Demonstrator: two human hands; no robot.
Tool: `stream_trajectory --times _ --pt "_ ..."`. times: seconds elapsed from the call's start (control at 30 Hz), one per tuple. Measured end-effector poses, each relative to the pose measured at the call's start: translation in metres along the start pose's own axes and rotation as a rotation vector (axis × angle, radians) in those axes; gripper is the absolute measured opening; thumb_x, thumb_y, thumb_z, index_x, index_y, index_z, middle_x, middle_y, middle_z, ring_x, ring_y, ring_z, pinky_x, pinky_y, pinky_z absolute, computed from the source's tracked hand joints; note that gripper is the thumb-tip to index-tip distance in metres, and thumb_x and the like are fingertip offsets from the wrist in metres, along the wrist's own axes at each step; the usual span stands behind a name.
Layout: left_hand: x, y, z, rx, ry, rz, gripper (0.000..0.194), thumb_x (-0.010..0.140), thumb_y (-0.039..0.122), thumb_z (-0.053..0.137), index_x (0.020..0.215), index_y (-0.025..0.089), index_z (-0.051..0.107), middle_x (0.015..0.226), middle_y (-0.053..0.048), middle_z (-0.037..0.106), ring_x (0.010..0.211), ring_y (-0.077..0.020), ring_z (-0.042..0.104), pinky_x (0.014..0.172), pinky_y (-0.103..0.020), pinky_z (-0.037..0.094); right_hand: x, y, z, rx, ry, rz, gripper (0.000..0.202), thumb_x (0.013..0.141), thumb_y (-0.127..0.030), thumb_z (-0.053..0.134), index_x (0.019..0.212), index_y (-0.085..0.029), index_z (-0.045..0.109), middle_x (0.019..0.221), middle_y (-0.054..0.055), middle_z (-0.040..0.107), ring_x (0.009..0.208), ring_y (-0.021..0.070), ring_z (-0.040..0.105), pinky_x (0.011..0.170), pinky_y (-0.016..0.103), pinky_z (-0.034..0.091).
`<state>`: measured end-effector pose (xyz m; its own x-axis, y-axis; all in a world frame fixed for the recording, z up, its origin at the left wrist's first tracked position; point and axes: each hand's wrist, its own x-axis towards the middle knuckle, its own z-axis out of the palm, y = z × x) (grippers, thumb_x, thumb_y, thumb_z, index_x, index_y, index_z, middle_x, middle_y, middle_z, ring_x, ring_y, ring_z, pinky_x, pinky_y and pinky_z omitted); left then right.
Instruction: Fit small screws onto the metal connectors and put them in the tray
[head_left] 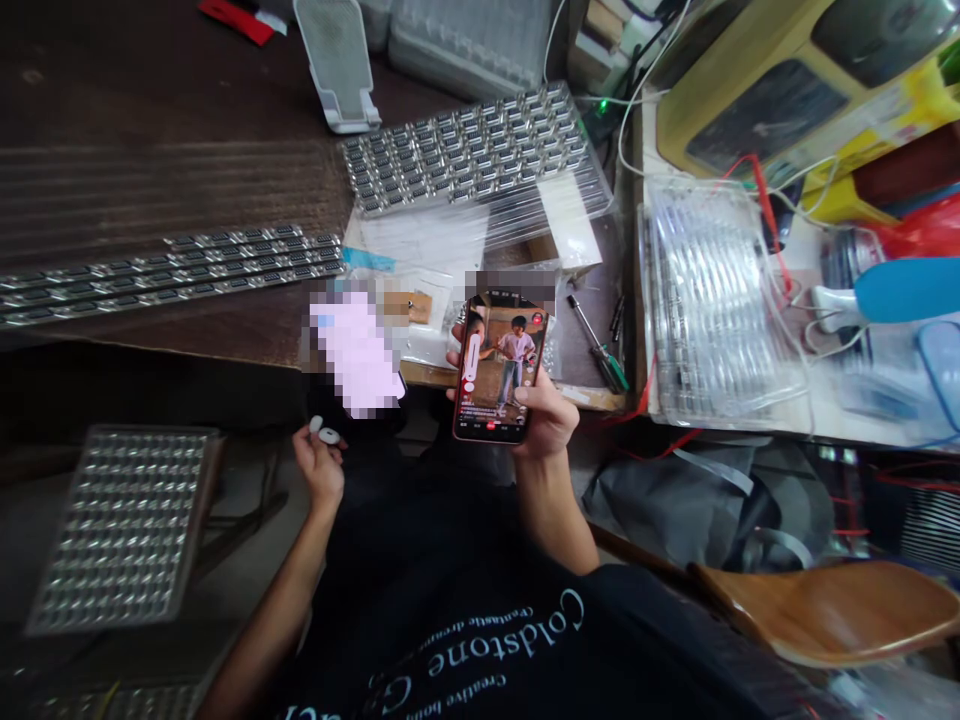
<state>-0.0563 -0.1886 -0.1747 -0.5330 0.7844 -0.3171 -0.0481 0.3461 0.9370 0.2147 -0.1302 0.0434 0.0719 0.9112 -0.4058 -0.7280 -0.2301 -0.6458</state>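
My right hand (553, 412) is closed around a smartphone (491, 370). Its lit screen shows a video with figures, and my thumb rests on the lower right of the glass. Lower and to the left, my left hand (321, 468) pinches a pair of white earbuds (324, 431) between its fingertips. Just above that hand, a pinkish-white blurred-out object (356, 352) sits at the table edge; I cannot make out what it is.
A clear tray of metal connectors (469, 150) lies across the table, with connector rows (172, 268) to its left. Behind stands a grey phone stand (337, 65). A green-handled screwdriver (611, 365) lies right of the phone. More trays (124, 525) sit lower left, and a wooden chair (832, 605) lower right.
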Motion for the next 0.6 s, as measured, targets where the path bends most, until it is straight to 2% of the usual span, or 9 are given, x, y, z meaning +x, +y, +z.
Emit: stream_trajectory --times 0.3,0.6 --pt "0.0019 -0.0057 -0.0018 -0.002 -0.011 0.041 0.045 0.095 0.062 0.057 0.104 0.018 0.048 0.058 0.007 0.057 0.037 -0.0060 0.038 0.039 -0.018 0.024 -0.0022 0.0021 0.0008 -0.057 0.018 -0.003 0.062 0.051 -0.020 0.065 0.113 -0.025 0.064 0.110 0.007 0.078 0.105 0.0378 0.075 0.084 0.059 0.065" --pt "0.0020 -0.0043 -0.0017 -0.001 0.012 -0.002 0.041 0.099 0.057 0.055 0.104 0.018 0.048 0.060 0.008 0.054 0.037 -0.0046 0.040 0.040 -0.017 0.026 0.0019 0.0021 -0.0042 -0.172 0.078 -0.035 0.045 0.055 -0.024 0.068 0.100 -0.024 0.063 0.091 0.003 0.077 0.098 0.0347 0.076 0.079 0.052 0.067"
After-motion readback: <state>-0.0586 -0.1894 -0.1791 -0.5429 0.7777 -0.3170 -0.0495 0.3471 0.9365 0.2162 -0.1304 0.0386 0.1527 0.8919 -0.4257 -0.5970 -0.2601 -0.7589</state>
